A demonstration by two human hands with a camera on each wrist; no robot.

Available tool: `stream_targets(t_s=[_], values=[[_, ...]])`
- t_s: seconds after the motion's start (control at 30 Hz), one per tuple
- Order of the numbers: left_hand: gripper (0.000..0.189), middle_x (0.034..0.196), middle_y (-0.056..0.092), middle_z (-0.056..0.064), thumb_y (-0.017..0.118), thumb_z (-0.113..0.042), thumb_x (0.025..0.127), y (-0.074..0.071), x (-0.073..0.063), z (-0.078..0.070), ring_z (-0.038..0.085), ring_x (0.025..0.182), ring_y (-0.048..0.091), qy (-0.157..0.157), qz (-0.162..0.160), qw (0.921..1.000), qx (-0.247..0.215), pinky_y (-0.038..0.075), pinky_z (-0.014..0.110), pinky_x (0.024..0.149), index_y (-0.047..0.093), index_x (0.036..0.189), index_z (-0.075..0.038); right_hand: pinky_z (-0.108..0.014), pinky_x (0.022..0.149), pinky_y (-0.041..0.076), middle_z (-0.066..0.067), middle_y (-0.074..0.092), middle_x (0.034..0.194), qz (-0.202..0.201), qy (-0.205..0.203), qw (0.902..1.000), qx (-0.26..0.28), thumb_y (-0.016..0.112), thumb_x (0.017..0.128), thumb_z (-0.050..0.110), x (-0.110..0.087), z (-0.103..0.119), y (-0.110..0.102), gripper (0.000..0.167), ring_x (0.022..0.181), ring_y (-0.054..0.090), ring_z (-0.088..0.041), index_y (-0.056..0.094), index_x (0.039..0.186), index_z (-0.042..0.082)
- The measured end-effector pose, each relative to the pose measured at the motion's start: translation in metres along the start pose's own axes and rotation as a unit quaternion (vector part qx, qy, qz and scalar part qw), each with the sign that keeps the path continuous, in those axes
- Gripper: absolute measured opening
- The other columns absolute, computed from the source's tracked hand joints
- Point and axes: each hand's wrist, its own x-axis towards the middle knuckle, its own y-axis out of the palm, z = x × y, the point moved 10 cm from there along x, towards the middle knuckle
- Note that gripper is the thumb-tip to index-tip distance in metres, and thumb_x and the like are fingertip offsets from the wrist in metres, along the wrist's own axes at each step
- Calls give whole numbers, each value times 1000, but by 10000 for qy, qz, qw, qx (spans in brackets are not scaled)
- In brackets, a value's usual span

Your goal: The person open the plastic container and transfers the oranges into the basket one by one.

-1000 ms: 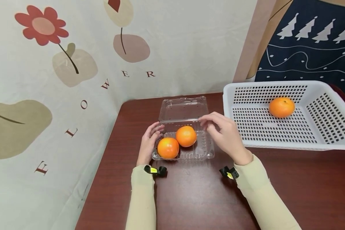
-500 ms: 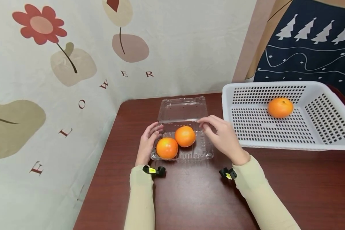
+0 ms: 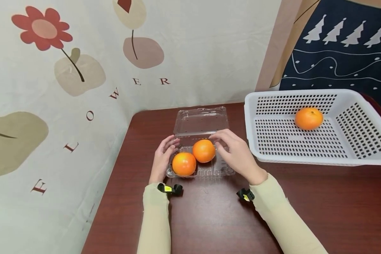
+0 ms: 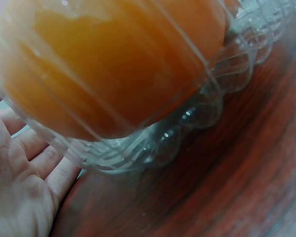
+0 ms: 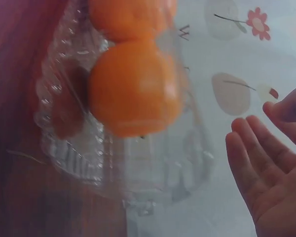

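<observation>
In the head view, a clear plastic clamshell box (image 3: 209, 171) lies on the table with its lid (image 3: 201, 120) folded back toward the wall. Two oranges sit inside, touching or nearly so: one at the front left (image 3: 184, 164), the other (image 3: 204, 151) behind it toward the middle. My left hand (image 3: 162, 158) rests at the box's left side, palm toward the wall of the box, fingers loosely bent. Over the right part of the box is my right hand (image 3: 239, 154), fingers extended beside the second orange, holding nothing. The right wrist view shows a gap between these fingers (image 5: 259, 160) and the fruit.
A white perforated plastic basket (image 3: 304, 160) stands to the right, with one orange (image 3: 309, 118) in it. A printed cloth (image 3: 203, 70) hangs behind the dark red wooden table (image 3: 209, 218). Each wrist carries a small black camera.
My right hand has moved left, from the box's right edge to close beside the second orange. My left hand, the oranges and the box stay in place.
</observation>
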Motion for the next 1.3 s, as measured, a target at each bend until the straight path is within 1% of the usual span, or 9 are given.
stream_targets(t_s=[0.17, 0.3, 0.47, 0.5, 0.63, 0.83, 0.93, 1.13, 1.3], values=[[41, 125, 47, 24, 45, -5, 93, 0, 0, 0, 34, 116, 44, 16, 11, 10000, 3, 35, 47, 96, 37, 132, 0, -26, 72, 51, 8, 50, 112, -4, 38, 10000, -44, 51, 83, 9, -2, -2, 9, 27, 83, 57, -5, 60, 108, 14], [41, 125, 47, 23, 45, -6, 93, -1, 1, 2, 33, 115, 44, -26, 15, 10000, 20, 35, 46, 96, 38, 132, -1, -27, 72, 49, 7, 49, 116, -33, 213, 9996, -161, 52, 83, 11, -3, -6, 14, 28, 84, 57, -9, 59, 110, 15], [41, 125, 48, 22, 45, -7, 93, -1, 1, 3, 32, 115, 45, -12, 40, 10000, 43, 36, 44, 96, 38, 132, -1, -30, 72, 44, 5, 47, 121, 88, 531, 9978, -385, 53, 83, 16, -6, -14, 25, 30, 95, 52, -14, 57, 113, 17], [41, 125, 48, 22, 45, -7, 93, -1, 1, 3, 32, 115, 45, -11, 40, 10000, 48, 36, 44, 96, 38, 133, -1, -30, 73, 44, 4, 47, 123, 120, 583, 9974, -402, 54, 83, 17, -6, -15, 27, 30, 98, 52, -14, 57, 114, 17], [41, 125, 48, 22, 45, -7, 93, -1, 1, 4, 32, 115, 45, -40, 20, 10000, 61, 38, 42, 95, 37, 133, -2, -33, 78, 45, 3, 45, 126, 232, 736, 9960, -448, 54, 83, 19, -6, -20, 34, 32, 100, 51, -15, 56, 115, 17], [41, 125, 48, 22, 44, -6, 93, -1, 1, 4, 32, 115, 45, -58, 16, 10000, 47, 37, 43, 95, 38, 133, -3, -38, 86, 42, -2, 44, 128, 319, 745, 9955, -487, 55, 83, 19, -7, -23, 39, 34, 110, 47, -18, 54, 117, 15], [40, 125, 48, 22, 44, -6, 93, -1, 0, 3, 32, 115, 45, -47, 12, 10000, 24, 37, 44, 95, 38, 133, -2, -38, 89, 41, 0, 42, 130, 408, 736, 9953, -475, 54, 84, 20, -8, -24, 42, 36, 114, 44, -17, 52, 119, 16], [40, 125, 49, 19, 45, -6, 93, -1, -1, 4, 31, 115, 46, -119, -3, 9999, 78, 37, 44, 96, 38, 132, -3, -38, 89, 41, 1, 40, 132, 536, 742, 9944, -534, 54, 84, 21, -11, -26, 46, 38, 116, 42, -15, 50, 122, 16], [40, 124, 49, 19, 45, -6, 93, -1, 0, 3, 30, 115, 46, -78, -15, 10000, 47, 36, 45, 96, 38, 132, -3, -38, 93, 39, -1, 39, 133, 514, 733, 9933, -726, 56, 83, 22, -10, -26, 46, 48, 119, 39, -16, 44, 129, 16]])
